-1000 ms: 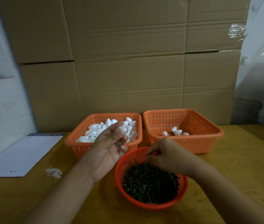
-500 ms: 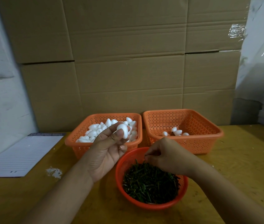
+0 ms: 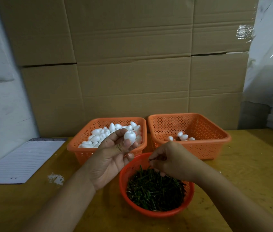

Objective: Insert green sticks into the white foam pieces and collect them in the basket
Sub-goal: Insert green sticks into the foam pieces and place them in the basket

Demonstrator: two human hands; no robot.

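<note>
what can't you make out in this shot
Head view only:
- Stick in the right hand: curled fingers hide most of it.
- Finished pieces in the right basket: too small to show their sticks.
- Writing on the notepad: blurred.
- Foam piece in the left hand: any hole is unclear.

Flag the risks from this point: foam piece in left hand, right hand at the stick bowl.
1. The left hand pinches the white egg-shaped foam piece only at its fingertips above the orange foam-filled basket; it could slip and fall back in.
2. The right hand pinches a thin green stick right over the round orange bowl of green sticks; it may drop it or miss the foam.
</note>
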